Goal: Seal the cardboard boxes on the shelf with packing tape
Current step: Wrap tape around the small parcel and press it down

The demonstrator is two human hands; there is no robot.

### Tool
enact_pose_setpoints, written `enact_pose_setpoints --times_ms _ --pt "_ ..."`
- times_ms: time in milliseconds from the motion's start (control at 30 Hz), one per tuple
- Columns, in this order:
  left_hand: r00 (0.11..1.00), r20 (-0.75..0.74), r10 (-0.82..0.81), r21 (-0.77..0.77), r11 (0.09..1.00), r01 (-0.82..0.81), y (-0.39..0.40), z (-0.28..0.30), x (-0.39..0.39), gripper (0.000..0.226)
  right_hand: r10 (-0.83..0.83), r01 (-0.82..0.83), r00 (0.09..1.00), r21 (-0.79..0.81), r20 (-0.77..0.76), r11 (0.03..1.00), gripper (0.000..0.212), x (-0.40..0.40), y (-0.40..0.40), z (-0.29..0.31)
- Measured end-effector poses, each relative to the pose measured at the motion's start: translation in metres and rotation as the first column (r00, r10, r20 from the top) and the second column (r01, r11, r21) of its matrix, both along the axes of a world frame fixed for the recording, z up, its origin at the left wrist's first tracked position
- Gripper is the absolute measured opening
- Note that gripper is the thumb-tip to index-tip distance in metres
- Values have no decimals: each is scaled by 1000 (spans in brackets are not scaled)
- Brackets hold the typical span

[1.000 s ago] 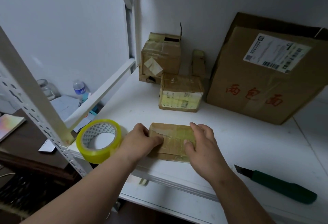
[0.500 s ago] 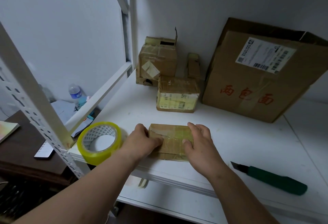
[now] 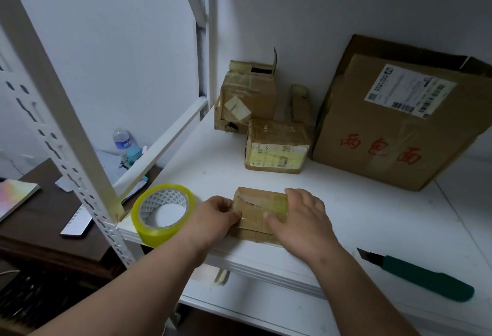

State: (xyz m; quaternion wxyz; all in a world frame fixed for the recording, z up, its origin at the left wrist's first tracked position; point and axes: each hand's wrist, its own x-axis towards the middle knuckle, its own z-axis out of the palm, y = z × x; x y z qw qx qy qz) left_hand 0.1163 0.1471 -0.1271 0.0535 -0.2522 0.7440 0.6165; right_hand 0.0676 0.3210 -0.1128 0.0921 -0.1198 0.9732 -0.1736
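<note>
head view, looking down, shelf (image 3: 372, 218) close

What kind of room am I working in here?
Probably a home or small-office storage corner used for parcels: a white metal shelf holds taped cardboard boxes, one large box bearing a shipping label, and a dark desk with clutter stands beside it.

Left hand (image 3: 217, 214) curled, right hand (image 3: 302, 217) flat.

Plain pale walls (image 3: 119, 42), white metal shelving (image 3: 346, 215), possibly a dark wooden desk (image 3: 48, 229)
</note>
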Motion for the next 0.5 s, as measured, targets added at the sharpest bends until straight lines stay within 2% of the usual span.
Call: enact_pose_setpoints --times_ms 100,133,200,233,300,400,500 --pt "993 -12 -118 -186 976 114 0 9 2 16 -15 15 1000 26 -2 1000 72 -2 1 2" --pt "979 26 -205 -320 926 202 -1 14 2 21 -13 13 1000 60 -1 998 73 -3 0 4" --pt "944 88 -319 -592 745 307 -4 24 3 31 -3 5 1000 130 -10 992 73 -3 -3 9" --pt "939 65 -338 -680 673 289 -8 28 3 35 7 -1 999 145 -42 989 71 -1 -7 12" --pt "949 -43 -314 -764 622 171 -22 36 4 41 49 -32 987 111 -155 993 61 3 -17 18" --pt "959 -194 -205 -763 646 -16 -51 45 9 34 133 -154 940 -41 -314 987 42 14 -39 24" --pt "973 -225 -57 -738 662 -131 -86 42 14 28 213 -279 916 -158 -340 947 33 22 -67 26"
